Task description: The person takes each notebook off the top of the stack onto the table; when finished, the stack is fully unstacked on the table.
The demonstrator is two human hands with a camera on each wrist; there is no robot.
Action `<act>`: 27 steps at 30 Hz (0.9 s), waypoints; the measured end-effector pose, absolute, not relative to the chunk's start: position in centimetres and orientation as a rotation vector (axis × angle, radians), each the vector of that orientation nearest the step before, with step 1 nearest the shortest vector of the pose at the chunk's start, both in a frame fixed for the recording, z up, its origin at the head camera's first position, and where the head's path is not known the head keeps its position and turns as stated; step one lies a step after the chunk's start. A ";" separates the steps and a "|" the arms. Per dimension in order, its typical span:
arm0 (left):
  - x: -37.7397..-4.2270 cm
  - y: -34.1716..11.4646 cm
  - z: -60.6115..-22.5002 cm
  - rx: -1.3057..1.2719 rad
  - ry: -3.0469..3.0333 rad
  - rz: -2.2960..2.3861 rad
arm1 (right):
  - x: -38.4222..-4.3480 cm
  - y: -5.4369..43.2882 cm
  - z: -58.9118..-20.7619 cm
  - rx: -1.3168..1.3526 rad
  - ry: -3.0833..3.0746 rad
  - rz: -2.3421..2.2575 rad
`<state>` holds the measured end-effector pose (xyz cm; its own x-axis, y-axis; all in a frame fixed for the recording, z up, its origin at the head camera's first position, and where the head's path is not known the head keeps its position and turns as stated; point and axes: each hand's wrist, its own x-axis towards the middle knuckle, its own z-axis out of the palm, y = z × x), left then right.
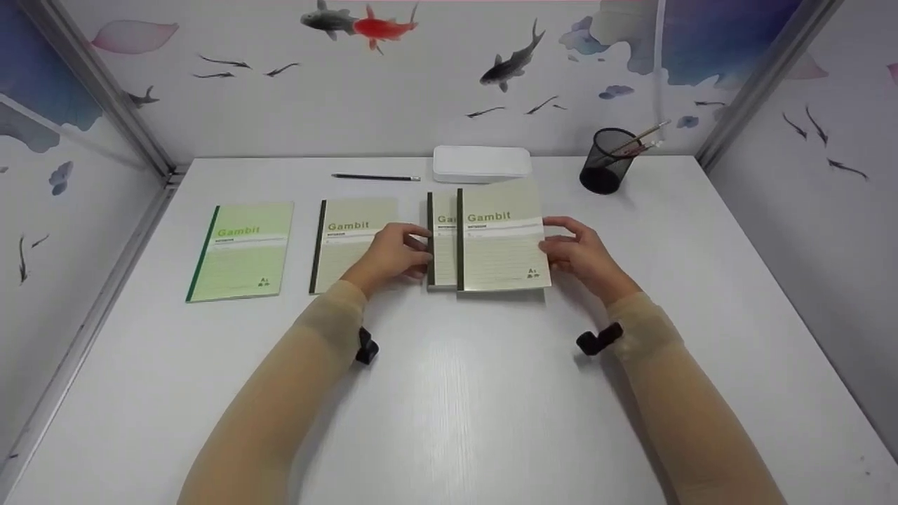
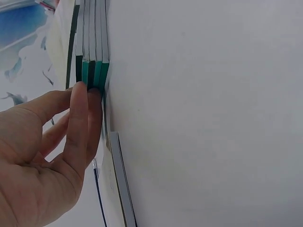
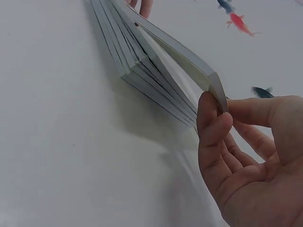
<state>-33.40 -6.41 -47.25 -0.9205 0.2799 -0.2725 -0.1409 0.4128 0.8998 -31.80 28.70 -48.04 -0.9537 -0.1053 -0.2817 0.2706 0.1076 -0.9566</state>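
My right hand (image 1: 582,256) pinches the right edge of a pale notebook (image 1: 501,238) with a black spine. In the right wrist view, this top notebook (image 3: 189,56) tilts up, its held edge raised off the stack of several notebooks (image 3: 154,85). My left hand (image 1: 393,252) is at the stack's left side. Its fingertips touch the green and dark spines of the stack (image 2: 92,42) in the left wrist view. The pale notebook underneath (image 1: 442,242) shows left of the lifted one. Another pale notebook (image 1: 351,217) lies partly behind my left hand.
A green notebook (image 1: 242,252) lies at the far left of the white table (image 1: 449,421). Toward the back are a dark pencil (image 1: 375,177), a white case (image 1: 482,163) and a black mesh cup (image 1: 607,165) holding pencils. Walls stand at the back and both sides.
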 end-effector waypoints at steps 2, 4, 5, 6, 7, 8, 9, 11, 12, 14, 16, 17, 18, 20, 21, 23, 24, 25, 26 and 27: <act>-33.4 -6.4 -47.4 0.116 2.284 1.520 | -31.5 29.5 -47.8 0.165 2.084 -1.943; -33.5 -6.4 -47.4 0.110 2.282 1.524 | -31.2 30.3 -47.6 0.162 2.067 -1.957; -33.5 -6.4 -47.4 0.107 2.283 1.523 | -31.1 30.7 -47.5 0.162 2.063 -1.962; -33.5 -6.4 -47.4 0.104 2.284 1.522 | -31.0 31.0 -47.4 0.162 2.060 -1.966; -33.5 -6.4 -47.4 0.102 2.285 1.522 | -30.9 31.4 -47.3 0.167 2.055 -1.973; -33.5 -6.4 -47.4 0.099 2.285 1.522 | -30.8 31.9 -47.3 0.173 2.053 -1.977; -33.5 -6.4 -47.3 0.099 2.285 1.520 | -30.8 32.3 -47.2 0.181 2.048 -1.983; -33.5 -6.3 -47.3 0.098 2.285 1.515 | -30.6 33.2 -47.1 0.201 2.040 -1.994; -33.5 -6.3 -47.3 0.098 2.286 1.512 | -30.5 33.6 -47.1 0.207 2.036 -1.998; -33.5 -6.3 -47.2 0.099 2.293 1.505 | -30.4 34.5 -47.0 0.220 2.031 -2.007; -33.5 -6.3 -47.2 0.102 2.302 1.497 | -30.3 35.3 -47.0 0.229 2.022 -2.023; -33.5 -6.3 -47.3 0.105 2.306 1.493 | -30.3 35.7 -46.9 0.234 2.020 -2.032; -33.5 -6.3 -47.3 0.109 2.309 1.489 | -30.2 36.1 -47.0 0.235 2.018 -2.040; -33.6 -6.3 -47.3 0.113 2.313 1.485 | -30.2 36.9 -47.0 0.237 2.010 -2.058; -33.6 -6.3 -47.3 0.114 2.315 1.482 | -30.1 37.2 -47.0 0.236 2.007 -2.063; -33.6 -6.3 -47.3 0.114 2.318 1.474 | -30.1 37.7 -46.9 0.234 2.006 -2.066; -33.6 -6.3 -47.3 0.112 2.320 1.468 | -30.1 38.0 -46.9 0.232 2.009 -2.062; -33.6 -6.3 -47.3 0.110 2.323 1.463 | -30.1 38.2 -46.9 0.234 2.013 -2.057; -33.6 -6.3 -47.3 0.107 2.323 1.458 | -30.1 38.4 -46.9 0.239 2.015 -2.052; -33.6 -6.3 -47.3 0.104 2.324 1.454 | -30.1 38.6 -47.0 0.245 2.018 -2.047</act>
